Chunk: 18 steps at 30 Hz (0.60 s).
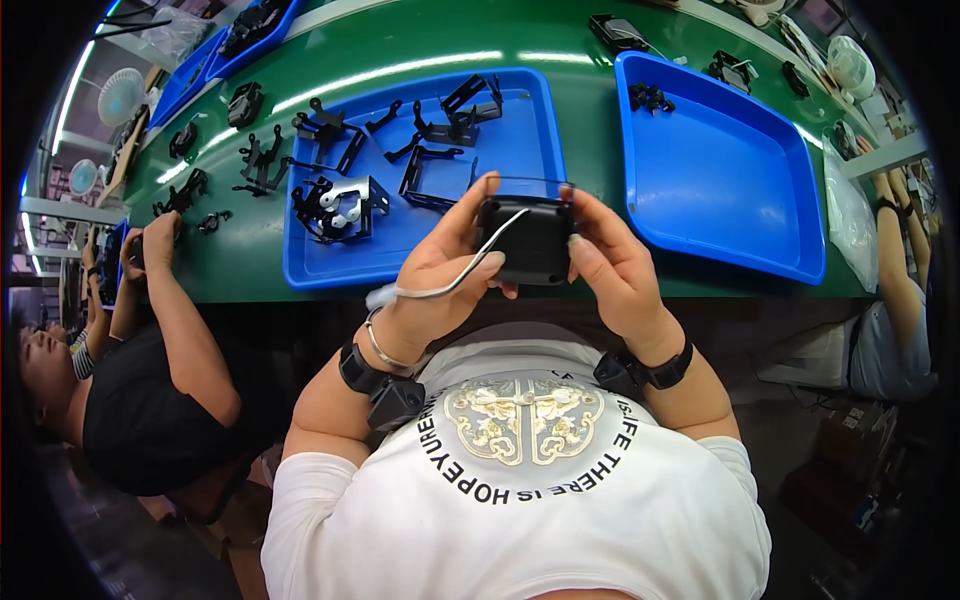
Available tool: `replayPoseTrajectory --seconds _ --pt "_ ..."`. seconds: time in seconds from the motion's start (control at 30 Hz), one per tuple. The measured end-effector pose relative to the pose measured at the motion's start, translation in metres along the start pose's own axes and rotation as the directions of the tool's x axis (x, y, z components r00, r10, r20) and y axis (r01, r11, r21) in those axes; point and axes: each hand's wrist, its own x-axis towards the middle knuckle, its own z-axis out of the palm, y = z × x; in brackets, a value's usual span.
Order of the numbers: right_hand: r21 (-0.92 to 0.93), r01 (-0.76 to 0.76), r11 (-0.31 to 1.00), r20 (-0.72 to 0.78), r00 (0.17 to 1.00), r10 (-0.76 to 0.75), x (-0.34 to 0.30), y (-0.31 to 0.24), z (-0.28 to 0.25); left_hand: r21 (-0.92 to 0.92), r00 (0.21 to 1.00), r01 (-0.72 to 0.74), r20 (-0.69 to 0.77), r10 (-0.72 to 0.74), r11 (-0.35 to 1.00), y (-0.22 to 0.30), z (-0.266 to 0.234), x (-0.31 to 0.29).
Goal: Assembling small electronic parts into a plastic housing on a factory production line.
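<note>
Between my two hands is a black box-shaped device [537,246] with rounded corners, raised just in front of my chest. My left hand [440,250] is closed on its left side, thumb on the near face. A white cable [440,293] leaves the device and passes across that thumb toward a pale connector by the wrist. Fingers of my right hand [618,268] grip the right side. Along the device's far edge runs a thin dark frame [525,181], touched by fingertips of both hands; whether it is joined to the device I cannot tell.
A blue tray [545,110] holds several black metal brackets [430,180] and parts with white pieces. Another blue tray [730,180] at right has small black parts [650,98]. More brackets [262,160] lie on the green table [390,55]. A co-worker's arm [185,310] reaches in from the left.
</note>
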Motion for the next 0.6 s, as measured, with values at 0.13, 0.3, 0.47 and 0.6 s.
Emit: replayPoseTrajectory --seconds 0.13,0.3,0.47,0.6 --pt "-0.066 0.058 0.996 -0.08 0.995 -0.064 -0.004 0.009 0.003 -0.218 0.998 0.057 0.01 -0.056 0.974 0.005 0.011 0.0" --pt "-0.515 0.325 0.793 -0.031 0.917 -0.397 -0.001 0.022 0.008 0.016 0.999 -0.048 -0.014 0.048 0.999 -0.005 0.0 0.0" --pt "-0.527 0.321 0.787 -0.071 0.906 -0.417 -0.003 0.027 0.009 0.157 0.993 -0.084 -0.075 0.097 0.984 -0.016 0.01 -0.006" --pt "-0.365 0.207 0.908 -0.173 0.943 -0.284 -0.005 0.027 0.01 0.203 0.992 -0.074 -0.085 0.093 0.976 -0.018 0.008 -0.004"
